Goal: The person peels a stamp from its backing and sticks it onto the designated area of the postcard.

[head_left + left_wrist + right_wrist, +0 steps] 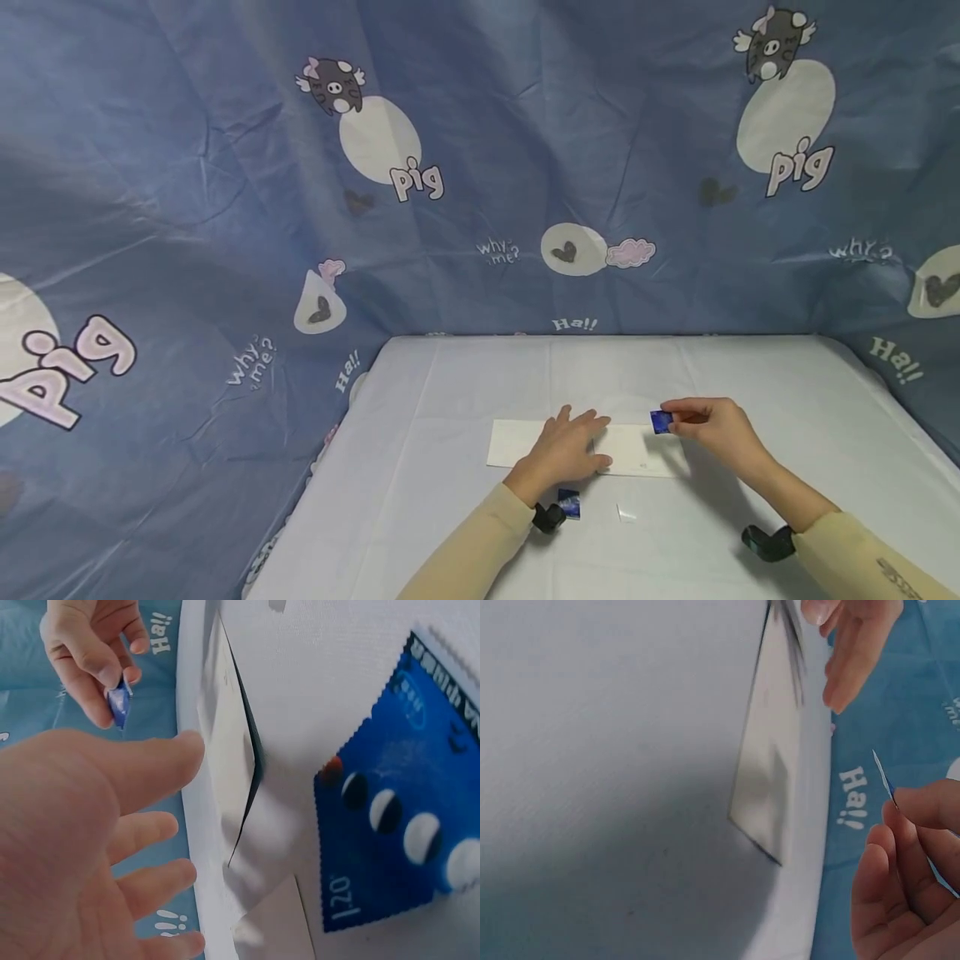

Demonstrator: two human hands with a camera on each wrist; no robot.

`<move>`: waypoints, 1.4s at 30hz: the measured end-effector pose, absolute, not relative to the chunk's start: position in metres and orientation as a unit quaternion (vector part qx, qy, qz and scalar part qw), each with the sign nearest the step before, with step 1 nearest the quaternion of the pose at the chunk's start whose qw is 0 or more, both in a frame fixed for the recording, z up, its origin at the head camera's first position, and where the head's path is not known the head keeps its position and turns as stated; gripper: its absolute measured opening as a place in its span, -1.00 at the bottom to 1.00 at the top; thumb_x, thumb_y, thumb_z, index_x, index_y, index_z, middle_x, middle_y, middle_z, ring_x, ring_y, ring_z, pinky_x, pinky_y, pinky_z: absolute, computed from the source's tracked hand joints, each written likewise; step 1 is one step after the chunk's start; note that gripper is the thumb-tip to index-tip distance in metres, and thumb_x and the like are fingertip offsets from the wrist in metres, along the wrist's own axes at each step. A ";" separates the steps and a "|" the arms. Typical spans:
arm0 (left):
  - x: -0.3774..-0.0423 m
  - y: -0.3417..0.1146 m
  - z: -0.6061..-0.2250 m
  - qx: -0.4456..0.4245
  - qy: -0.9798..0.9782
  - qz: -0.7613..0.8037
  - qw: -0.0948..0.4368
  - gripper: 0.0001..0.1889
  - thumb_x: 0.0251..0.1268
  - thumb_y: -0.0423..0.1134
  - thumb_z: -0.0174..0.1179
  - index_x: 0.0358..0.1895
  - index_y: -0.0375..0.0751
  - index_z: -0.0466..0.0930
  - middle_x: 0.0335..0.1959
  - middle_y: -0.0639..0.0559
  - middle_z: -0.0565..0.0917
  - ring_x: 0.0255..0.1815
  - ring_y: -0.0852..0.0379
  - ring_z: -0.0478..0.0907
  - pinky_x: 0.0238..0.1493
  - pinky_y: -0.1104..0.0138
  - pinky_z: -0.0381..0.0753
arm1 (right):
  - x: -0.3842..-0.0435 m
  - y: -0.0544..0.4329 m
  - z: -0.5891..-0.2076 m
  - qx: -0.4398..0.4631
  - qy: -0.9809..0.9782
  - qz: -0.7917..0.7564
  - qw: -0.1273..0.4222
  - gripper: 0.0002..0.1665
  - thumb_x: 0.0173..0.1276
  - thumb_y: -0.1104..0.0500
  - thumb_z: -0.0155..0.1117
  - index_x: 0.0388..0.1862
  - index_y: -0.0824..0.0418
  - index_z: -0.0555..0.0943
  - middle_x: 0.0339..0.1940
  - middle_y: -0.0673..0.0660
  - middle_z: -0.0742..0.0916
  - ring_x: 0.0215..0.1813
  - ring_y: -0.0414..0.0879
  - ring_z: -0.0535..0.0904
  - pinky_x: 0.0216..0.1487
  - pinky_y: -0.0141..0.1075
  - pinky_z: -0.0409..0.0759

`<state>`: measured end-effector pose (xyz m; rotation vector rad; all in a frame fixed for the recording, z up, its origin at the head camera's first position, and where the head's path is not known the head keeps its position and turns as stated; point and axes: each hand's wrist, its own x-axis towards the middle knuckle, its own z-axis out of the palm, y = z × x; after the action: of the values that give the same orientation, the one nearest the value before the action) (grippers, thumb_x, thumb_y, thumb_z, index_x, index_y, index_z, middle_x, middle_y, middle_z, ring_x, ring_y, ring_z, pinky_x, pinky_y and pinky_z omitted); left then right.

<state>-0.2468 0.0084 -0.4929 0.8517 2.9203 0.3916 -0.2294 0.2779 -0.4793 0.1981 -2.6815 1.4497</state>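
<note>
Stamp [659, 422]: likely light, thin, easily creased; best held by edges; right hand [714, 427] pinches it; left hand [564, 447] empty, fingers spread

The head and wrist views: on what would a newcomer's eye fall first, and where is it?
Probably on the blue pig-print backdrop, which rises behind and beside the white table in the head view. Next comes the moon-phase postage stamp, large at the right of the left wrist view. Then the small blue stamp, which the right hand pinches above the right part of the white card.
</note>
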 end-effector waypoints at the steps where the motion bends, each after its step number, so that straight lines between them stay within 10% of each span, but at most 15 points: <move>1: -0.247 0.008 -0.494 0.277 0.952 0.127 0.041 -0.32 0.33 0.19 0.25 0.50 0.23 0.34 0.51 0.13 0.33 0.55 -0.24 0.10 0.45 -0.11 0.18 | -0.230 0.278 -0.481 0.064 -0.876 0.476 0.041 -0.63 0.26 0.30 0.47 0.06 0.32 0.72 -0.13 0.20 0.79 -0.16 -0.09 0.72 -0.25 -0.40 0.64; 42: -0.259 0.009 -0.500 0.266 0.960 0.055 0.068 -0.28 0.12 0.32 0.36 0.41 0.40 0.43 0.47 0.36 0.34 0.53 -0.09 0.18 0.40 -0.26 0.13 | -0.246 0.284 -0.515 0.065 -0.932 0.356 0.016 -0.71 0.11 0.28 0.51 -0.13 0.26 0.79 -0.28 0.06 0.78 -0.25 -0.10 0.59 -0.35 -0.30 0.54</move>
<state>-0.2586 0.0085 -0.5002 0.8020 2.8910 0.1670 -0.2463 0.2838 -0.5153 0.2024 -2.8980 1.1075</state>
